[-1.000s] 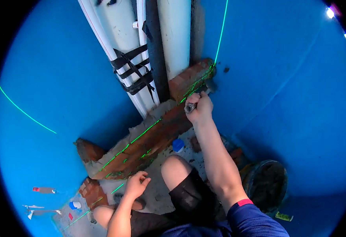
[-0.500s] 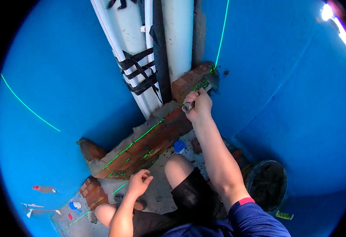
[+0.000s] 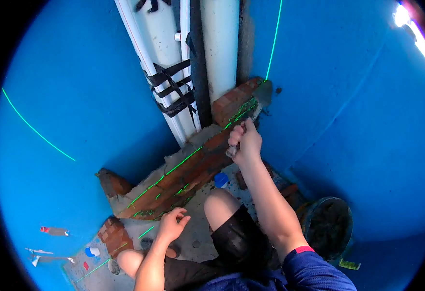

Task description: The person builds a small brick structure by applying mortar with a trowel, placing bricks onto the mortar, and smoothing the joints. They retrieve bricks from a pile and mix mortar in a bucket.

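My right hand [image 3: 248, 142] is wrapped round the handle of a trowel [image 3: 264, 94]. Its grey blade lies against the right end of the low brick wall [image 3: 198, 169], by the blue wall. On top at that end sits a brick [image 3: 236, 99], and a green laser line runs across mortar in front of it. My left hand [image 3: 173, 224] is held over the floor near the wall's left part, holding nothing, its thumb and fingers apart and loosely bent.
Pipes [image 3: 219, 48] rise behind the wall, some bound with black tape. A bucket of mortar [image 3: 329, 228] stands at my right. Loose bricks [image 3: 114, 236] lie at the left. Blue-capped pieces [image 3: 221, 180] and a tape measure [image 3: 349, 264] are on the floor.
My right hand has moved slightly down and tilted the trowel, so its handle end points lower toward me. My left hand has barely moved.
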A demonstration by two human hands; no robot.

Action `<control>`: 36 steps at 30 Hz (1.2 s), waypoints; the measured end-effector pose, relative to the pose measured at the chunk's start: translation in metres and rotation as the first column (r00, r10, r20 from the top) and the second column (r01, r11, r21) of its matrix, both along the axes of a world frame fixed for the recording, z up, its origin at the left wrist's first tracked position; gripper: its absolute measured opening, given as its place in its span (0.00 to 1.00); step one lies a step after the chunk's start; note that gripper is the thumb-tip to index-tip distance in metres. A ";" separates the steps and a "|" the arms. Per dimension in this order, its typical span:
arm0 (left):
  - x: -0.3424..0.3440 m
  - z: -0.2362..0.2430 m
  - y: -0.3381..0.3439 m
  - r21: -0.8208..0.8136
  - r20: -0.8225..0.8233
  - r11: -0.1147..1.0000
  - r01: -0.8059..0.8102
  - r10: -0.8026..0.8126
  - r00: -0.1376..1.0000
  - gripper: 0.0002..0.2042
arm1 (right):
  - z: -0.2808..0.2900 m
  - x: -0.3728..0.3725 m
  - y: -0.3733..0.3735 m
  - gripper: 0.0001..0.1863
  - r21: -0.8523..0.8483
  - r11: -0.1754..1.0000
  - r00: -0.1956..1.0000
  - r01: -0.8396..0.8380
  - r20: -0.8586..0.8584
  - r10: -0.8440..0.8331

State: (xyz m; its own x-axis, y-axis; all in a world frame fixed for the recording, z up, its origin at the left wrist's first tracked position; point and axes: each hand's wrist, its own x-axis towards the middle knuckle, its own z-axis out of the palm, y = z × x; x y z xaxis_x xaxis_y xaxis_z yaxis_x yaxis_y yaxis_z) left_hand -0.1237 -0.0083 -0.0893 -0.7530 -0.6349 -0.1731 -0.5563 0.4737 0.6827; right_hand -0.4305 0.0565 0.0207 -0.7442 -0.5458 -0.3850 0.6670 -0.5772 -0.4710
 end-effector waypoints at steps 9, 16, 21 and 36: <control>0.002 -0.003 0.004 -0.011 -0.037 1.000 0.005 -0.006 0.999 0.14 | -0.079 -0.005 0.092 0.15 0.365 0.931 0.921 0.022 -0.371 0.123; -0.011 -0.002 -0.001 -0.013 -0.096 1.000 -0.023 0.022 0.995 0.12 | -0.131 -0.039 0.117 0.15 0.562 0.786 0.778 0.258 -0.603 0.175; -0.048 0.042 -0.021 -0.263 -0.219 0.965 -0.014 -0.046 0.975 0.10 | -0.128 -0.056 0.105 0.16 0.609 0.532 0.430 0.588 -0.793 0.432; -0.295 0.113 -0.063 -0.594 -0.206 0.801 0.066 -0.231 0.951 0.24 | -0.232 -0.125 0.052 0.15 0.539 0.420 0.348 0.730 -0.822 0.450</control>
